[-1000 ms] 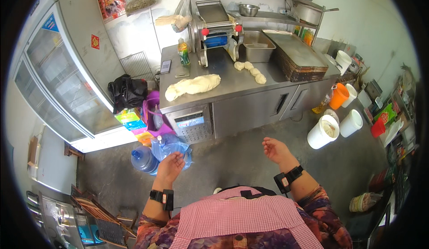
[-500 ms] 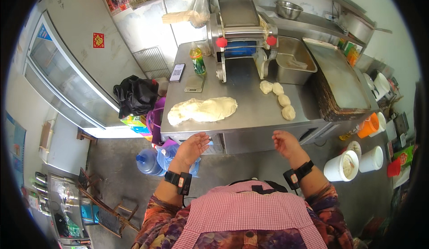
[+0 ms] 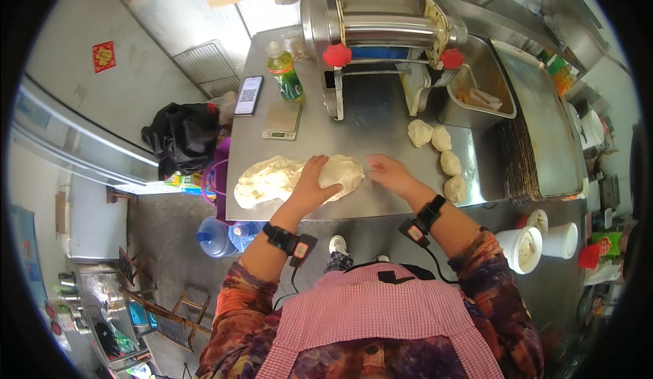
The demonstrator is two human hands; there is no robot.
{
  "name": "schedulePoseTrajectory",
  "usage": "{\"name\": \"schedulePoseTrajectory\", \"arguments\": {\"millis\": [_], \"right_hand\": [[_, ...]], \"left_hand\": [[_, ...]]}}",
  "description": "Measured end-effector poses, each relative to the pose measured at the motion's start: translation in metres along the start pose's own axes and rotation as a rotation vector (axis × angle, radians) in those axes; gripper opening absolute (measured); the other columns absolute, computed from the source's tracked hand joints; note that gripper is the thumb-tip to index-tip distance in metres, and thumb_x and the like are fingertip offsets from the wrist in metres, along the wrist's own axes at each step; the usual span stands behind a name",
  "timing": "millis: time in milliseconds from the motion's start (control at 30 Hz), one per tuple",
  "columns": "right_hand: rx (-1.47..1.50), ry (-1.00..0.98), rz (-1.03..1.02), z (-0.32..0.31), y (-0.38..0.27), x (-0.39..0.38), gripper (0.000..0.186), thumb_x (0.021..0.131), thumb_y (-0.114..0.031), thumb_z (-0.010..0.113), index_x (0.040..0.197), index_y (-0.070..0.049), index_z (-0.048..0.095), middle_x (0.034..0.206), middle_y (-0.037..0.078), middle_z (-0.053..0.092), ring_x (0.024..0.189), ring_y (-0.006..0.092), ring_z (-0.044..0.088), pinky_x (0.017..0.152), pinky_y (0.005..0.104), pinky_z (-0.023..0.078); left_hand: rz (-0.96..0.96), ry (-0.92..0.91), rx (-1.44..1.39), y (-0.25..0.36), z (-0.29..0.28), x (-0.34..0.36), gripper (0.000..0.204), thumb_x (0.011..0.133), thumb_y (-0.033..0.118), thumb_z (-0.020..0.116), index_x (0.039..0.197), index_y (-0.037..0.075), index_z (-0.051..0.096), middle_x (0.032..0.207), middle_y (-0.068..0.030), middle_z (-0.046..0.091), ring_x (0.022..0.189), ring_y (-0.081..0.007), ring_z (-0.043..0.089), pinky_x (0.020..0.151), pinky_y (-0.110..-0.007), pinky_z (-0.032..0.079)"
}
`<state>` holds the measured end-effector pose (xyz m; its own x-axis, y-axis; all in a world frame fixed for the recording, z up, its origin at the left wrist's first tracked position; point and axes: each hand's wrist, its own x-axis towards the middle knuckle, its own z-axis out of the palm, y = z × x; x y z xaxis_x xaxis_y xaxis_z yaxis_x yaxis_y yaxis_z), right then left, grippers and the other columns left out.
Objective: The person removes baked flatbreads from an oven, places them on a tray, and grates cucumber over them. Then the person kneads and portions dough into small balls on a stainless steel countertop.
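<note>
A long, lumpy mass of pale dough (image 3: 262,185) lies along the front of the steel worktable (image 3: 371,209). My left hand (image 3: 313,185) rests on its middle-right part, fingers apart and thumb out. At the dough's right end is my right hand (image 3: 386,173), fingers slightly bent and apart, with nothing held; contact with the dough is unclear. Farther right, several round dough lumps (image 3: 451,163) sit in a curved row. Behind the long dough stand a small digital scale (image 3: 281,124), a phone (image 3: 248,95) and a green bottle (image 3: 288,80).
A steel roller machine (image 3: 386,22) with red knobs stands at the back, beside a steel container (image 3: 486,115) and stacked metal trays (image 3: 541,141). A black bag (image 3: 177,134) is left of the table. White buckets (image 3: 520,260) and water jugs (image 3: 214,239) are on the floor.
I have moved forward to the worktable, so it fills more of the view. My hands have come from in front of its edge onto or beside the long dough.
</note>
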<state>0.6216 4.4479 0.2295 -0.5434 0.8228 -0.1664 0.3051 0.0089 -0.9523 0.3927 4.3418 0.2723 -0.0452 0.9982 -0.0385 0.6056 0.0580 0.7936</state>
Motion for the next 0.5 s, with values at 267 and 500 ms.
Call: {"name": "schedulePoseTrajectory", "arguments": {"millis": [267, 500], "right_hand": [[-0.364, -0.146, 0.121, 0.022, -0.018, 0.028, 0.055, 0.065, -0.021, 0.076, 0.114, -0.002, 0.060, 0.114, 0.018, 0.062, 0.106, 0.0292, 0.060, 0.091, 0.0336, 0.047], [0.310, -0.091, 0.293, 0.026, -0.018, 0.027, 0.066, 0.068, -0.021, 0.082, 0.123, 0.001, 0.054, 0.113, 0.012, 0.062, 0.101, 0.0219, 0.060, 0.088, 0.0322, 0.048]], "left_hand": [[0.163, -0.213, 0.608, -0.008, 0.045, 0.054, 0.091, 0.061, 0.048, 0.078, 0.131, 0.000, 0.046, 0.132, -0.0177, 0.049, 0.130, -0.0316, 0.039, 0.114, -0.052, 0.015], [0.215, -0.269, 0.300, -0.022, 0.035, 0.060, 0.077, 0.059, 0.040, 0.083, 0.119, 0.002, 0.053, 0.115, -0.0155, 0.058, 0.115, -0.0308, 0.051, 0.108, -0.050, 0.030]]}}
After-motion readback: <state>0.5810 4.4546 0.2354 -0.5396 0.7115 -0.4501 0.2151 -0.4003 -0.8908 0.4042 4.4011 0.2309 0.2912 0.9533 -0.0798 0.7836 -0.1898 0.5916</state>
